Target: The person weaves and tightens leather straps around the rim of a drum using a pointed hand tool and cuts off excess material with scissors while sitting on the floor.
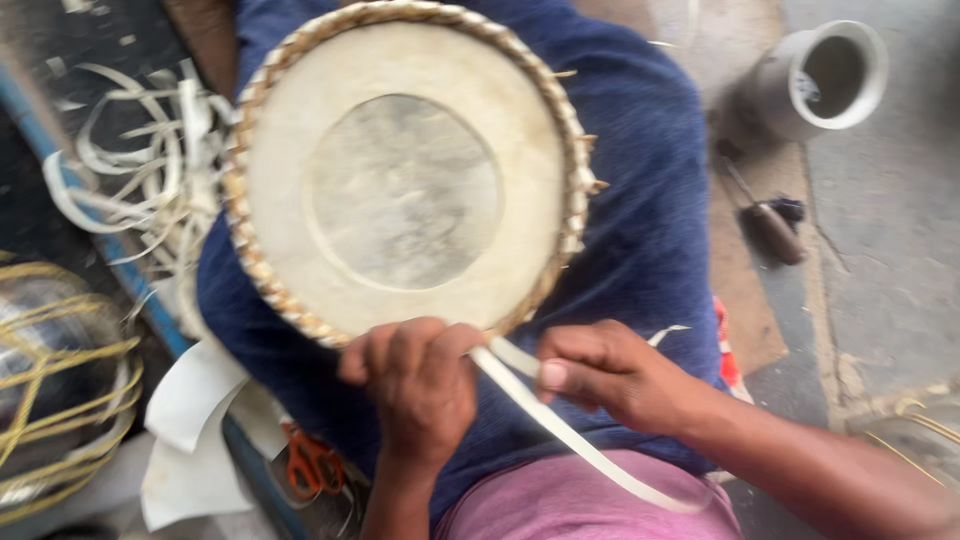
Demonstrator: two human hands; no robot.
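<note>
Far left: a round body [60,385] bound with yellowish cord, partly out of frame, and a heap of pale strip offcuts [140,170] on the floor. Orange-handled scissors [312,465] lie low, beside the lap.

Centre: a drum head [405,185], pale skin with a darker round patch, ringed by a braided rim, rests face-up on the person's blue-clad lap. It lies directly above both hands in the view, its lower rim touching them.

Left hand [415,385]: the grip is closed at the rim's lower edge, fingers curled over the rim and the root of a pale flat strip [570,435].

Right hand [610,370]: just beside the left, grip pinched together on the same strip. The strip's long axis runs from the rim down and to the right, across the lap. Both hands sit equally near the rim; motion blur hides finer detail.

Right: a brown-handled tool [775,230] and a white pipe section [820,80] on the floor, well apart from the hands.
</note>
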